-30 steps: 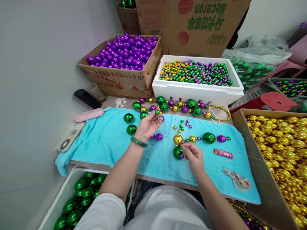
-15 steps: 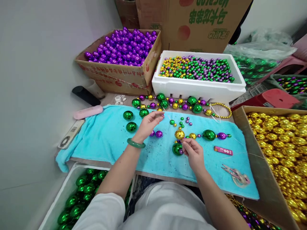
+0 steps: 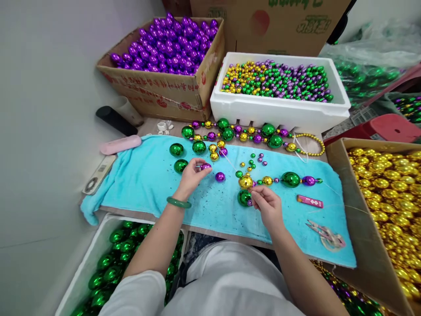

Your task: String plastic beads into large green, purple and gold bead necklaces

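Note:
My left hand (image 3: 191, 179), with a green bangle (image 3: 179, 202) on its wrist, has thumb and fingers closed around a shiny purple bead (image 3: 206, 166) over the turquoise towel (image 3: 148, 184). Another purple bead (image 3: 220, 177) lies just right of it. My right hand (image 3: 268, 204) pinches the bead strand beside a large gold bead (image 3: 245, 181) and a large green bead (image 3: 244, 198); its fingertips hide the exact grip. From there the strand runs right through a big green bead (image 3: 290, 179) to a purple bead (image 3: 309, 181). A white string slants up left from the gold bead.
A finished-looking bead garland (image 3: 226, 134) lies along the back. Behind stand a carton of purple beads (image 3: 148, 94) and a white foam box (image 3: 279, 112). Scissors (image 3: 325, 235) and a pink lighter (image 3: 310, 201) lie at right, near a gold-bead carton (image 3: 362, 210).
My left hand has come down and slightly left and closed on a purple bead. My right hand stays at the strand. The view has tilted downward a little.

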`<state>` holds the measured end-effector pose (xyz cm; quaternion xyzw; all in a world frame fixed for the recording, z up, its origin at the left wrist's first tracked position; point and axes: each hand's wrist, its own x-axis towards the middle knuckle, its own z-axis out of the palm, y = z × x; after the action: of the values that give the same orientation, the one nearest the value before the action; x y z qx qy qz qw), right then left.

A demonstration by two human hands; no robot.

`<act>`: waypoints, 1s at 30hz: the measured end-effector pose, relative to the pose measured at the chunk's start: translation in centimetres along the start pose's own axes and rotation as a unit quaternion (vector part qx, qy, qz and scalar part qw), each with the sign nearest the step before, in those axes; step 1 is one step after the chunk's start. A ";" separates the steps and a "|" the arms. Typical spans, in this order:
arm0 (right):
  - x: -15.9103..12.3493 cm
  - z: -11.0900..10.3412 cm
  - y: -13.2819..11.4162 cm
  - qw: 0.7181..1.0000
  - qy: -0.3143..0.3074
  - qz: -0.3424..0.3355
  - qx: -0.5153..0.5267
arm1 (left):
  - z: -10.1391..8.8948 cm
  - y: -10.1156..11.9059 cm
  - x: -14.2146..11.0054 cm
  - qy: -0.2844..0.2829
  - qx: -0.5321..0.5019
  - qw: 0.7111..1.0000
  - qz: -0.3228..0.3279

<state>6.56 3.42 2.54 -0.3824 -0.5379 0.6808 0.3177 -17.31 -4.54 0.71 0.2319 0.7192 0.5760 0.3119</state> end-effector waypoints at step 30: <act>-0.3 1.0 0.3 0.994 -0.066 0.002 -0.085 | 1.1 6.1 -0.8 0.045 -0.533 0.829 -0.161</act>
<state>5.87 2.59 2.45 -0.3633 -0.6125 0.6571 0.2471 -16.11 -2.98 6.65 -0.1153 0.3406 0.8214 0.4427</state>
